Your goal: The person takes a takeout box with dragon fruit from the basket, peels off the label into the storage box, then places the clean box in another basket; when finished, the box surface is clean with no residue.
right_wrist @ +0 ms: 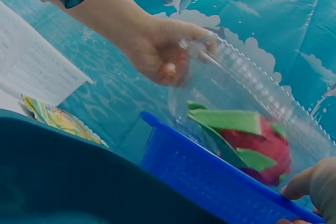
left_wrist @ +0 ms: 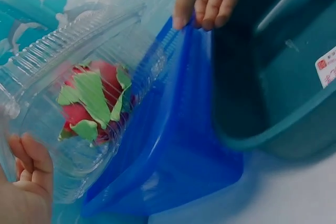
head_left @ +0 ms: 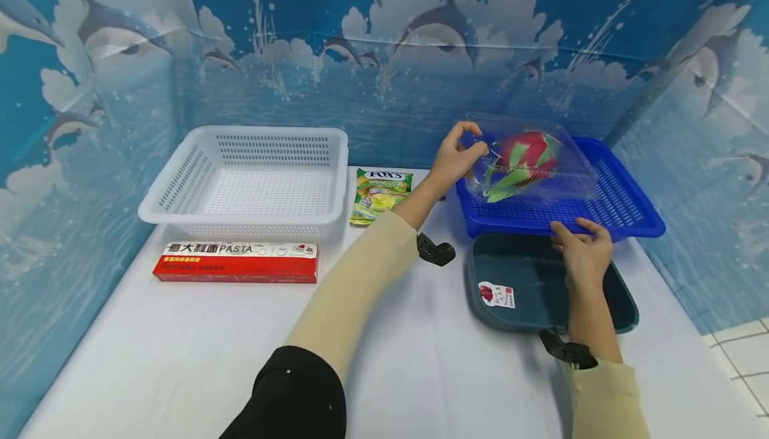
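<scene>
My left hand pinches one end of a clear plastic box, which is tilted over the blue basket. A red dragon fruit with green scales shows through the clear plastic, also in the left wrist view. My right hand reaches across the dark green basin and grips the near rim of the blue basket, thumb and fingers on either side of it. The basin, with a white sticker inside, stands just in front of the basket.
A white slotted basket stands at the left, with a red and white pasta box in front of it. Between the baskets lies a green Fox's candy bag, partly behind my left arm. A dolphin-printed curtain hangs behind the table.
</scene>
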### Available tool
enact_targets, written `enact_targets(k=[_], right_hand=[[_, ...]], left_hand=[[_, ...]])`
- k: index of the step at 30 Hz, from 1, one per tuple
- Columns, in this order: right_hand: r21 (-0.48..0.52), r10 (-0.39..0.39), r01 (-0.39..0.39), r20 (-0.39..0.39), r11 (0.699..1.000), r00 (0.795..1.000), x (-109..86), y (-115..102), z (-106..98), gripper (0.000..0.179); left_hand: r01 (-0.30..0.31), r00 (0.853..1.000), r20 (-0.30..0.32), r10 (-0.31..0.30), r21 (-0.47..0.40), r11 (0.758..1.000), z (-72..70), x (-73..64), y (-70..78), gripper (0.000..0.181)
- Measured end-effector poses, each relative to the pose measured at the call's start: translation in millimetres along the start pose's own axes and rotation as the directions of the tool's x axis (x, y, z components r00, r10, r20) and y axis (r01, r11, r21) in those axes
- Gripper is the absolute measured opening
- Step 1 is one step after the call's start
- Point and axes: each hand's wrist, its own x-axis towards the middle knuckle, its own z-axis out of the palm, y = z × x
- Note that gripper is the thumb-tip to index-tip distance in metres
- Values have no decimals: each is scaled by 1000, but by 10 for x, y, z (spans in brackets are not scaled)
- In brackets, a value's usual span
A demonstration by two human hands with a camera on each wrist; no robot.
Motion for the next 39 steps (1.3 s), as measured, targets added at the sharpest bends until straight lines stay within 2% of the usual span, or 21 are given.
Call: enact_targets(k=[7, 11, 16, 23, 32, 36, 39], right_hand=[[4, 5, -5, 3, 1000, 1000, 8, 13, -8, 42], [-13, 3, -3, 6, 1000, 1000, -5, 19, -8, 43], [-16, 4, -4, 11, 1000, 1000, -5, 9, -14, 43], [0, 0, 0, 12, 1000, 1000, -6, -1, -29, 41], [-29, 0, 1, 7, 1000, 1000, 5, 15, -24, 46], [-43, 3, -3, 1, 999, 1000, 3, 19, -27, 46], [-39, 5, -5, -1, 999, 1000, 3, 14, -34, 45]], left_hand=[[80, 996, -38, -75, 141, 987, 226, -13, -86, 24], [110, 994, -40, -104, 219, 970, 245, -13, -120, 26], [118, 993, -11, -120, 293, 949, 263, -4, -130, 24], [133, 990, 0, -141, 318, 939, 346, -11, -139, 20], [212, 977, -43, -209, 304, 929, 363, -42, -187, 24], [241, 970, -47, -239, 332, 912, 355, -45, -214, 24], [257, 963, -21, -269, 369, 893, 361, -19, -222, 28]])
